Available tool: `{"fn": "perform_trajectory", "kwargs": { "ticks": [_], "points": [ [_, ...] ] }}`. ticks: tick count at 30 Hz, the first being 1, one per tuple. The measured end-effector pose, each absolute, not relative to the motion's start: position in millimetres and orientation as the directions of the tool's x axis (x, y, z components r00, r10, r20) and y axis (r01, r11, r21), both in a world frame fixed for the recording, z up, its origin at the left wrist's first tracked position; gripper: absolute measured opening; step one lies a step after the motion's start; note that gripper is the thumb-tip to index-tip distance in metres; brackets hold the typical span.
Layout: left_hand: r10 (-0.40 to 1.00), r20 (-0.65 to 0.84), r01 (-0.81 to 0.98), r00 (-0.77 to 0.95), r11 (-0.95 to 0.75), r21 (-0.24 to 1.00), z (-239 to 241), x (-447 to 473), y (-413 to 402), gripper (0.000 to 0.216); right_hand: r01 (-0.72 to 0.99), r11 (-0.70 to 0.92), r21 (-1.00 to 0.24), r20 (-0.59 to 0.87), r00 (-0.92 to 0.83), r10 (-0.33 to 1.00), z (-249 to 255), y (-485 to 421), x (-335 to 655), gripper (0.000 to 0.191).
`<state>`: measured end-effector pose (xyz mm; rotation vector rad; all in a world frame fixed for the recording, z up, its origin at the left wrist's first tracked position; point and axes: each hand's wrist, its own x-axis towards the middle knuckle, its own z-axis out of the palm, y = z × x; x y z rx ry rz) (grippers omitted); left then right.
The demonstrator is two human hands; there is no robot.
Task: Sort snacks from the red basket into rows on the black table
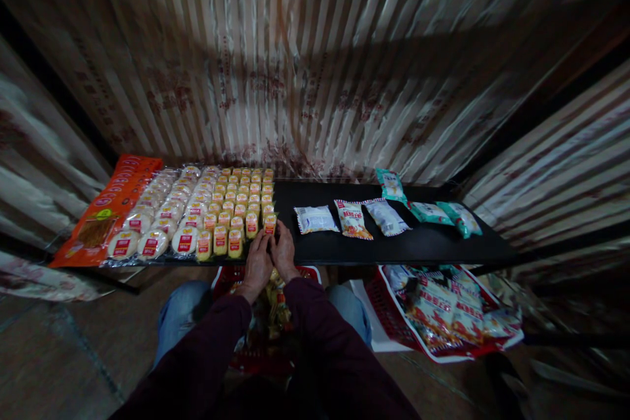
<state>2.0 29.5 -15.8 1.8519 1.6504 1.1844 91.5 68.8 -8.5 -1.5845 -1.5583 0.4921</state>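
My left hand [256, 261] and my right hand [284, 251] meet at the front edge of a black shelf [344, 246], fingers curled together beside the nearest small yellow snack packets [246, 207], which stand in several neat rows. What the fingers pinch is too small and dark to make out. Left of the yellow rows lie rows of round pale cakes in clear wrappers [162, 216], then a flat orange packet [111, 207].
On the shelf's right half lie three white-and-red snack bags [352, 218] and three green bags [428, 209]. Below stand a red basket [268, 315] between my knees and another red basket with red packets [443, 315] at right. Striped curtains hang all round.
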Motion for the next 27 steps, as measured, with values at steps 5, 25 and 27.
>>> {"fn": "perform_trajectory", "kwargs": {
  "ticks": [5, 25, 27],
  "points": [
    [0.936, 0.353, 0.676, -0.006, -0.256, 0.691, -16.1, 1.6, 29.2, 0.054, 0.637, 0.140, -0.758, 0.267, 0.107, 0.958, -5.2, 68.8, 92.1, 0.048],
    [0.919, 0.382, 0.694, 0.100, -0.340, 0.635, -28.4, 0.4, 20.6, 0.073, 0.506, 0.072, -0.859, 0.204, 0.210, 0.956, -4.2, 75.3, 96.0, 0.049],
    [0.921, 0.379, 0.682, 0.095, -0.337, 0.649, -27.6, 0.7, 20.1, 0.073, 0.458, 0.041, -0.888, 0.165, 0.234, 0.958, -4.5, 76.8, 96.0, 0.049]
  ]
}}
